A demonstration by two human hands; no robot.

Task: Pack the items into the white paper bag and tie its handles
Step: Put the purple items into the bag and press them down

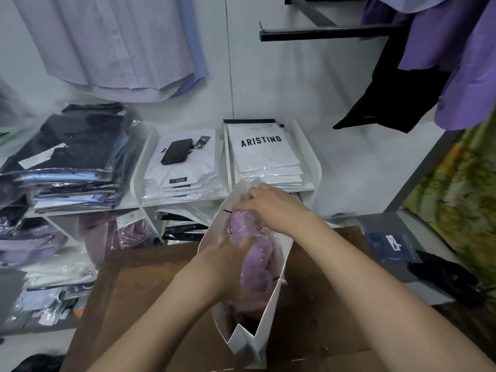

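Item: white paper bag point(245, 345), standing open-mouthed on the brown bench point(134, 291), roughly mid-surface, its long mouth running from the far edge toward the near edge and its near end folded into a gusset. Contents: one lilac garment point(255, 253) in clear plastic wrap, bunched lengthwise inside the mouth, its upper part level with or above the rim. Right hand point(268, 205): at the far end of the bag, fingers curled and pinching the wrap at the top of the garment. Left hand point(225, 253): at the left wall of the bag, against the side of the garment; the fingers are blurred and partly behind the plastic, so whether they grip or only press cannot be told. Beyond the far edge, white shelving: a stack of white packaged shirts point(185, 178) with a black phone point(177, 151) lying on top; beside it to the right, a stack of packs marked ARISTINO point(264, 157); to the left, a stack of dark packaged shirts point(75, 157). Above, hanging: pale striped shirts point(112, 44) at upper left, purple garments point(461, 63) and a black garment point(389, 98) at upper right. Off the right edge of the bench, on a grey surface: a dark blue packaged item point(389, 245) and a black cloth item point(442, 280).
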